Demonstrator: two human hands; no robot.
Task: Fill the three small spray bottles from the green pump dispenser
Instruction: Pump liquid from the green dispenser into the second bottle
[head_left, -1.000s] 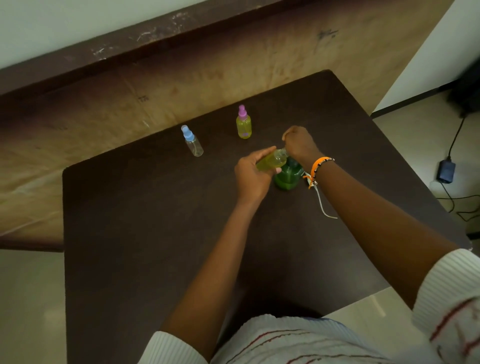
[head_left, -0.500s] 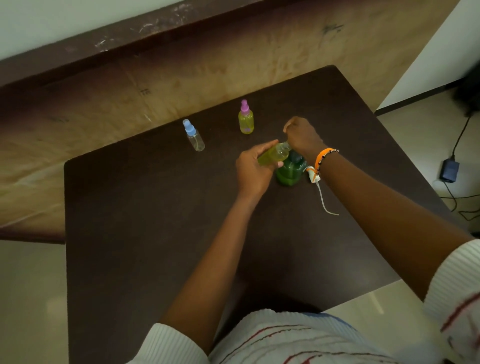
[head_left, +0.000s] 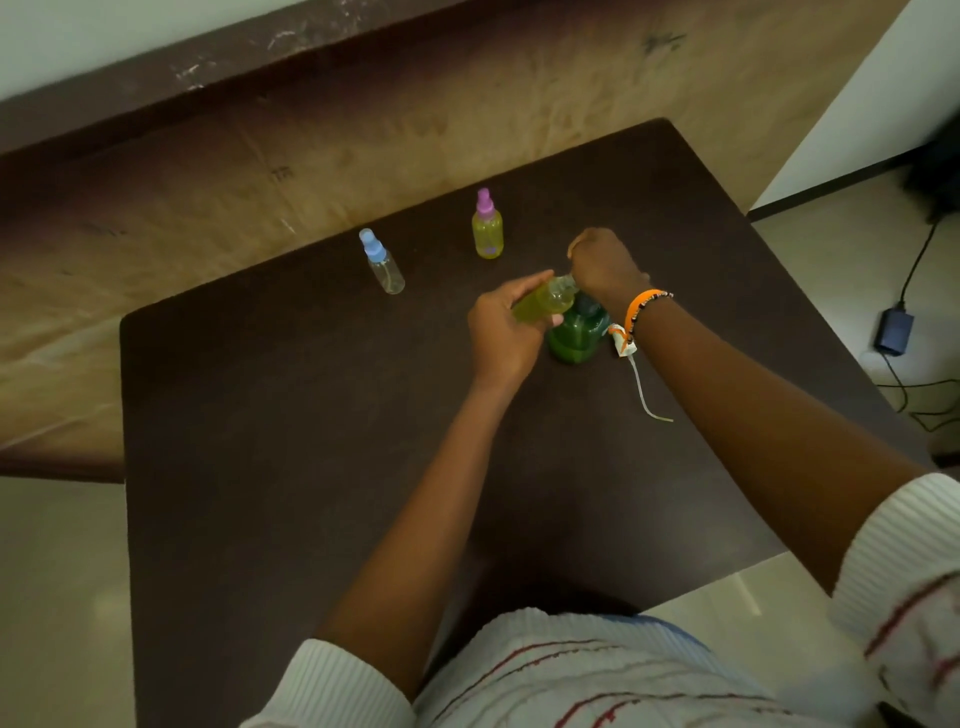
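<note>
Dark brown square bench (head_left: 291, 467), standing against a worn tan wooden wall panel.

Item: green translucent plastic pump dispenser (head_left: 574, 340), upright, right of the bench's centre; its top is hidden under the right hand.

Item: small uncapped plastic spray bottle holding yellow-green liquid (head_left: 543, 300), tilted, its open neck up against the dispenser's head. Gripped by the left hand (head_left: 501, 338), fingers curled round its body, thumb on top.

Right hand (head_left: 605, 265): bunched into a fist over the dispenser's pump head; how the fingers sit on the pump cannot be made out. The wrist carries an orange band with a beaded bracelet (head_left: 641, 306).

Item: small spray bottle with purple cap, filled yellow (head_left: 487, 228), upright at the far side of the bench, well apart from the hands.

Item: small clear spray bottle with blue cap (head_left: 383, 265), upright, left of the purple-capped one; it looks empty.

Item: white-and-orange spray head with a thin dip tube (head_left: 636, 374), lying on the bench just right of the dispenser, under the right wrist.

Floor, right of the bench: a dark power adapter with black cable (head_left: 893, 330).
</note>
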